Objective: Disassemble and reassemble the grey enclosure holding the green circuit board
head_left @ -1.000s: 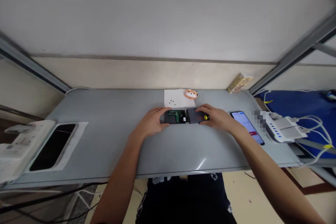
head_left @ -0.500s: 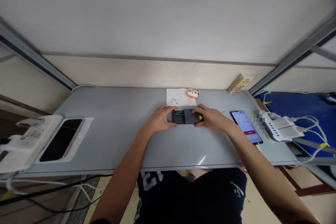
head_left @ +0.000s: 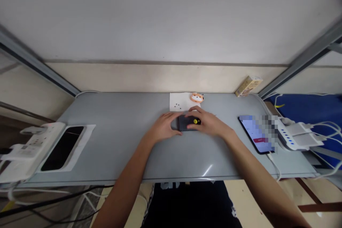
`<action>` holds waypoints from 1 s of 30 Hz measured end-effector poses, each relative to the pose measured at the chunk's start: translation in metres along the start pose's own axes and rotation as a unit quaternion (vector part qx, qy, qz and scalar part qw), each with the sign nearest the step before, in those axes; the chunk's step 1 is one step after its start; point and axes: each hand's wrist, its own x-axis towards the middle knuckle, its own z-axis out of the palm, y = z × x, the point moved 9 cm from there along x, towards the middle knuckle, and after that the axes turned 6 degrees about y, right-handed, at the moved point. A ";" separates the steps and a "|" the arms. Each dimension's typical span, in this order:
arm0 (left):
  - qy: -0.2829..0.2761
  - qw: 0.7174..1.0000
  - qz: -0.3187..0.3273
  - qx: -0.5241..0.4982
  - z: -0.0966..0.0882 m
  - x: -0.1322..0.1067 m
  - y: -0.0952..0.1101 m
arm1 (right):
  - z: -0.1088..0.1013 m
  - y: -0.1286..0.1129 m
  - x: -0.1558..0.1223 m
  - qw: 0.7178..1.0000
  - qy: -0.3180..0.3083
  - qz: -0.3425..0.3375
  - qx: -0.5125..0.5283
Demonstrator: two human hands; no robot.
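A small dark grey, box-shaped electronic case [head_left: 184,124] lies flat on the grey desk between my hands. My left hand [head_left: 166,126] is curled round its left end, thumb at the near side and fingers at the far side. The case's right part is under my right hand [head_left: 205,122], whose thumb and fingers span its cover. A yellow-ended tool [head_left: 195,121], apparently a screwdriver, shows between the thumb and fingers of this hand; its other end is hidden. Behind the case, several tiny dark screws [head_left: 177,106] lie on a white paper [head_left: 175,98].
An orange-and-white animal-faced item [head_left: 197,97] sits on the paper's right side. Rightward are a lit phone [head_left: 252,131], a white charging hub [head_left: 290,137] with cables, and a small box [head_left: 248,86]. Leftward lie a dark-screened phone [head_left: 64,148] and a power strip [head_left: 34,146].
My right hand has slid the cover leftward over the case, so the green circuit board no longer shows. The left hand stays at the left end. The view has shifted slightly.
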 end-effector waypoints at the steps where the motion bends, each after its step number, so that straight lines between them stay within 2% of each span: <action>1: 0.001 1.000 0.011 -0.001 0.000 0.000 0.002 | -0.015 -0.003 0.006 0.997 0.063 -0.012 0.042; 2: 0.003 1.000 0.017 -0.002 0.001 0.001 0.004 | -0.033 -0.003 0.011 0.986 0.143 -0.016 0.089; 3: 0.006 1.000 0.018 -0.002 0.000 0.001 0.005 | -0.051 0.002 0.012 0.962 0.231 -0.008 0.143; 5: 0.014 1.000 0.013 -0.005 -0.001 0.001 0.007 | -0.075 0.026 0.008 0.888 0.381 0.047 0.253; 7: 0.021 1.000 0.011 -0.006 -0.002 0.001 0.009 | -0.074 0.056 0.001 0.817 0.452 0.127 0.335; 9: 0.027 0.999 0.017 -0.006 -0.003 0.000 0.012 | -0.059 0.081 -0.005 0.785 0.452 0.204 0.372; 11: 0.030 0.999 0.025 -0.007 -0.004 0.000 0.014 | -0.041 0.097 -0.010 0.786 0.422 0.259 0.370; 14: 0.035 0.999 0.027 -0.009 -0.005 0.000 0.015 | -0.022 0.105 -0.010 0.806 0.377 0.274 0.366; 18: 0.031 0.999 0.019 -0.017 -0.006 0.000 0.012 | -0.007 0.094 0.000 0.848 0.316 0.256 0.338; 22: 0.034 0.999 0.005 -0.026 -0.008 0.001 0.009 | -0.003 0.083 0.005 0.883 0.290 0.236 0.283; 25: 0.047 0.999 -0.016 -0.021 -0.011 0.001 0.005 | -0.006 0.083 0.002 0.882 0.298 0.239 0.277; 30: 0.071 0.996 -0.052 -0.011 -0.012 0.003 -0.001 | -0.013 0.089 -0.004 0.849 0.325 0.273 0.315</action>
